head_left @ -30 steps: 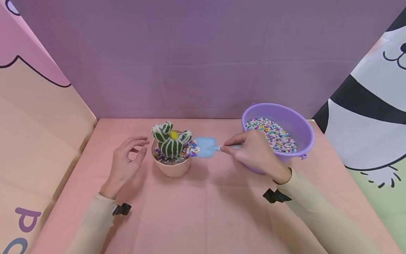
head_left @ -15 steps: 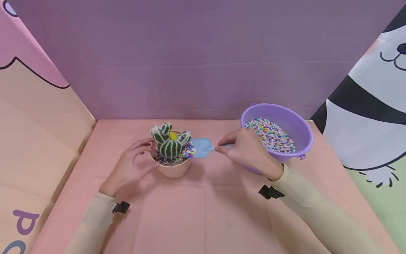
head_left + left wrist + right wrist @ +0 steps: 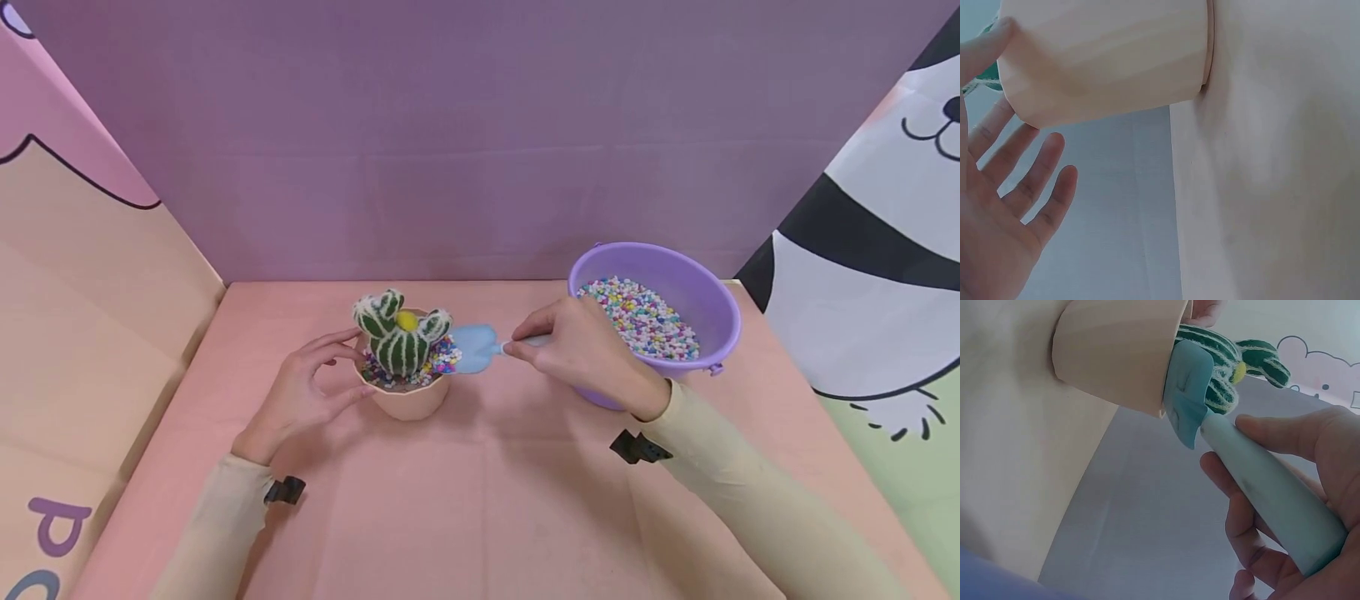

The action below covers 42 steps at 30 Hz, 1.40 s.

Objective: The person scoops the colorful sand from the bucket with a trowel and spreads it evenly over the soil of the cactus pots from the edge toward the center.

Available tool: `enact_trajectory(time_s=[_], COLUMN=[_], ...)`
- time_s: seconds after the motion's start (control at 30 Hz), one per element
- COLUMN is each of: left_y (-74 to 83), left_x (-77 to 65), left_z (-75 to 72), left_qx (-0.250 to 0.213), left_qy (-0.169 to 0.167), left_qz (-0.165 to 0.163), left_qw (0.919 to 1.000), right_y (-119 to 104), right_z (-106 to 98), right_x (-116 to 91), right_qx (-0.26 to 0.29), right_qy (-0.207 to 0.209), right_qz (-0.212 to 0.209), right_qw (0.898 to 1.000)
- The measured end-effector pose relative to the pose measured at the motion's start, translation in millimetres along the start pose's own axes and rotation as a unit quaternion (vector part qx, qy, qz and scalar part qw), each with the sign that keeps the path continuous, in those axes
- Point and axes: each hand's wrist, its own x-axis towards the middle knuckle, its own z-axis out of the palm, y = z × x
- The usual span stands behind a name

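Observation:
A peach flowerpot (image 3: 408, 405) holds a green-and-white knitted-looking cactus (image 3: 401, 352) with a yellow ball on top. My left hand (image 3: 298, 390) steadies the pot's left side, thumb at the near rim and fingertips at the left edge; its ring and little fingers stand apart from the pot in the left wrist view. With thumb and fingers my right hand (image 3: 581, 348) grips the handle of a light blue toy trowel (image 3: 477, 347). Its blade tip reaches over the pot's right rim, bearing colourful pebbles (image 3: 447, 355). More pebbles lie around the cactus base.
To the right stands a purple bucket (image 3: 697, 308) partly filled with colourful pebbles (image 3: 648, 323), behind the right hand. A pink cloth (image 3: 480, 508) covers the table, with a purple backdrop (image 3: 480, 167) rising behind and printed panels at both sides.
My left hand has moved right onto the pot's rim. The right hand has shifted the loaded trowel left, its tip now further over the pot. During the last half second little has moved.

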Motion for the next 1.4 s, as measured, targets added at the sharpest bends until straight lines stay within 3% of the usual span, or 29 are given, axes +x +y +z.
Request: enact_trajectory(time_s=[0.37,0.8,1.4], left_y=[5.1,9.0,11.3], left_x=[1.9,0.8,-0.5], left_z=[5.8,7.1,7.9], left_qx=[0.002,0.004,0.008], left_qy=[0.018,0.024,0.034], left_qz=[0.005,-0.025,-0.023], left_qw=[0.9998,0.9994,0.9991], right_y=[-4,-7,-12], right_z=[-5,-6,-6], right_x=[0,3,3], right_qx=[-0.006,-0.025,-0.035], right_qy=[-0.009,-0.005,-0.003], right_qz=[-0.002,-0.023,-0.025], right_qw=[1.0,0.999,0.999])
